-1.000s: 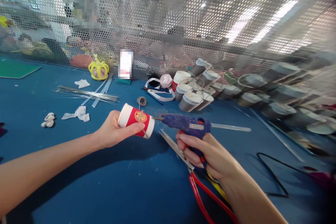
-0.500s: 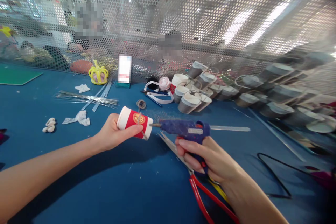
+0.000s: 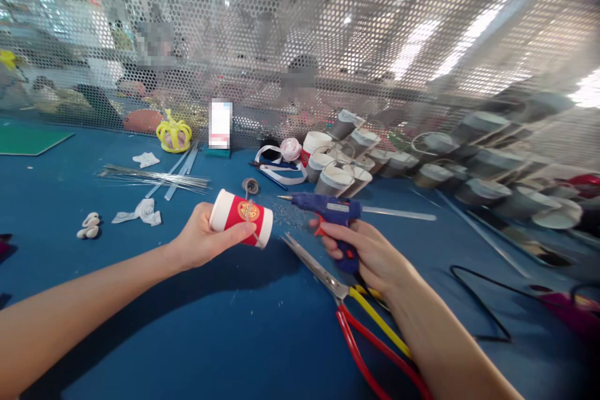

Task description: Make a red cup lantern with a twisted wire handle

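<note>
My left hand (image 3: 202,242) grips a red and white paper cup (image 3: 240,217) lying on its side above the blue table (image 3: 197,331), thumb pressing a thin wire against its wall. My right hand (image 3: 370,256) is closed round the handle of a blue glue gun (image 3: 328,207). The gun's nozzle points left and sits a short way right of the cup's base, not touching it. A clear glue stick (image 3: 398,214) juts from the back of the gun.
Scissors (image 3: 356,312) with red and yellow handles lie under my right wrist. Several grey wrapped cups (image 3: 342,175) pile up behind, more along the right. Metal wires (image 3: 154,176), white scraps (image 3: 140,211), a yellow crown (image 3: 174,135), ribbon (image 3: 281,169), black cable (image 3: 487,306). Mesh screen (image 3: 300,44) behind.
My right hand has pulled the glue gun up and away to the right, so its nozzle has left the cup's base. The left hand and cup stay put.
</note>
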`<state>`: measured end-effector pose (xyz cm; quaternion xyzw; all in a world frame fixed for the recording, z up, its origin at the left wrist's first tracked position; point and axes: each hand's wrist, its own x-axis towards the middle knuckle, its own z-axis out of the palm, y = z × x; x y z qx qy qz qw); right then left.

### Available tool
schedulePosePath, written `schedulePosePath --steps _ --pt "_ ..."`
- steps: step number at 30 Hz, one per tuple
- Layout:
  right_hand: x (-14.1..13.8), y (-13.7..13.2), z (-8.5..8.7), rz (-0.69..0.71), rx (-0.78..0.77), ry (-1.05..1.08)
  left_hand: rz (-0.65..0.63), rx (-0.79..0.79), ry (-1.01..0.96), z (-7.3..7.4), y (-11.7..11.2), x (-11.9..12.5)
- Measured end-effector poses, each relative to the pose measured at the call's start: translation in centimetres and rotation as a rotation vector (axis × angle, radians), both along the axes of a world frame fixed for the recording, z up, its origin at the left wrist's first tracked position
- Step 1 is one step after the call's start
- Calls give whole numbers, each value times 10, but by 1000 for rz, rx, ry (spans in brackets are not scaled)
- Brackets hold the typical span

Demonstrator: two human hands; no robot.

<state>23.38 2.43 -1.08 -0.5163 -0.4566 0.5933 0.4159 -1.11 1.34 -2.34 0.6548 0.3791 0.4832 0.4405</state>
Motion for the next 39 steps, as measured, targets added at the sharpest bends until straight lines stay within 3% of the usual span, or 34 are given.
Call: schedulePosePath --steps 4,11,17,23,25,28,30,34,39 --pt "11 17 -12 -258 13 -206 1 2 -8 0 0 0" --pt "16 28 -22 -229 59 -540 3 27 125 1 0 -1" --pt "18 33 -24 -231 161 -950 -14 251 251 0 -2 -2" --pt "4 26 -6 -267 268 -1234 -10 419 346 -2 -1 -2" --pt "-12 18 7 -129 447 -1219 -17 442 367 -3 0 -3" --pt "-42 3 23 188 626 -863 -37 513 434 -4 1 -3" --pt "-60 -5 28 289 712 -742 -61 561 486 -5 1 -4" --pt "-81 -14 23 184 804 -726 -85 584 513 -3 2 -4" --pt "-84 -16 17 80 857 -709 -80 508 527 -2 0 -2"
